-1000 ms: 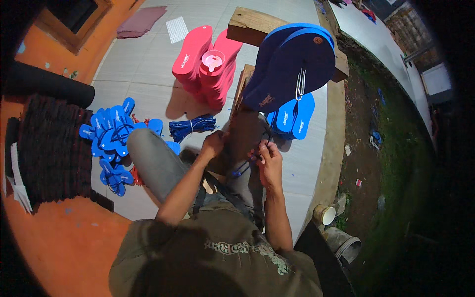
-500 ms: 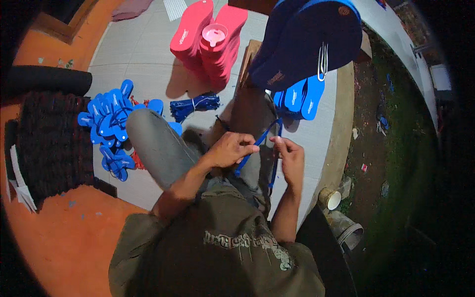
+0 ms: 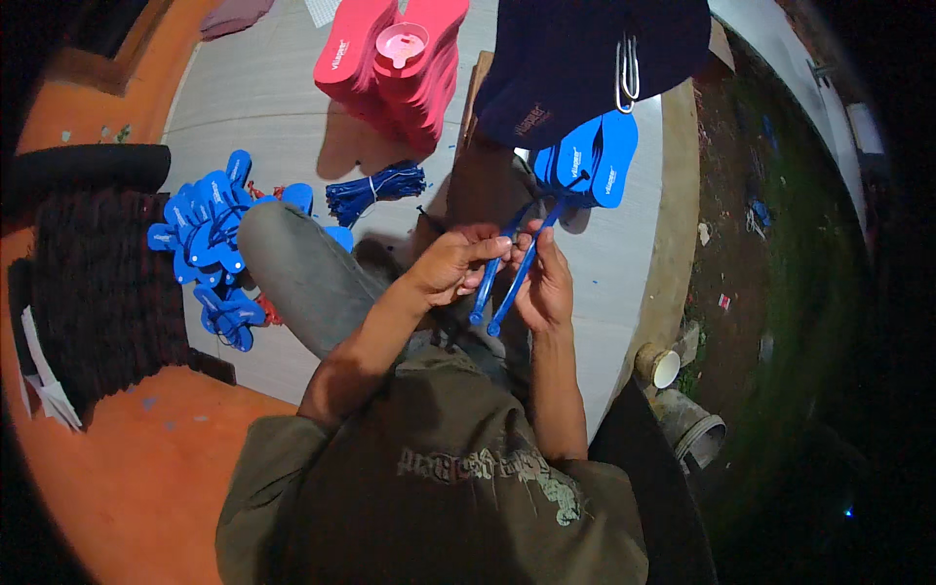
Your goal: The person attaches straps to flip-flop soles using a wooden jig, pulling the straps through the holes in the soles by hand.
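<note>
My left hand (image 3: 456,265) and my right hand (image 3: 542,283) meet in front of my chest and pinch a blue Y-shaped sandal strap (image 3: 507,283), whose two arms hang down between my palms. Just beyond my hands lie blue sandal soles (image 3: 590,161) under the edge of a dark navy stack of soles (image 3: 585,58). A tied bundle of blue straps (image 3: 375,188) rests on the grey floor to the left of my hands.
A stack of red sandal soles (image 3: 390,54) with a pink round lid on top stands at the back. A heap of blue sandals (image 3: 210,244) lies beside my grey trouser knee (image 3: 302,273). A dark woven mat (image 3: 93,292) is left, a paper cup (image 3: 661,366) right.
My hands have come up from the floor toward my chest with the blue strap between them, and my view has tipped down, so the stacks sit higher in the picture.
</note>
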Motion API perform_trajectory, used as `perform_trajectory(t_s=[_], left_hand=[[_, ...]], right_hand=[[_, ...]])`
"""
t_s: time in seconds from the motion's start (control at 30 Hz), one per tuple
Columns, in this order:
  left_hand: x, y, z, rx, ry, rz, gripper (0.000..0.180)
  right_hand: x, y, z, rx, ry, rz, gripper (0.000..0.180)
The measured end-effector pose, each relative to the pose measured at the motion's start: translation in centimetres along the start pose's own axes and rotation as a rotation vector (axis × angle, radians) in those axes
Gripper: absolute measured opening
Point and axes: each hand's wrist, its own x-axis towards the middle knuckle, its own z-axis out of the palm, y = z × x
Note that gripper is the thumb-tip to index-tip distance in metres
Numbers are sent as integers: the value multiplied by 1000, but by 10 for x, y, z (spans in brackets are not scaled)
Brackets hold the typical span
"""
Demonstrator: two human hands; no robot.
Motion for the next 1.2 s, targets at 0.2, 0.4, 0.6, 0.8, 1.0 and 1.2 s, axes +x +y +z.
perform_trajectory(t_s=[0.2,0.4,0.6,0.8,1.0,1.2], left_hand=[[3,-4,-7,-31,-53,14,17],[-14,-9,11,762,48,81,21],[-22,-19,-10,1212,-173,-41,33],[4,26,-100,1422,608,169,24],[77,-52,-182,1715,802,-105,41],[85,-60,-179,1521,969,-56,43]], right_hand=[[1,0,2,-5,-4,-8,27],[-4,0,2,-610,212,-158,32],[-9,-9,10,-610,188,-181,33],[-18,-5,7,-1054,185,-41,32],[-25,29,-1,-1778,259,-463,30],[-35,18,2,-1733,328,-424,52]])
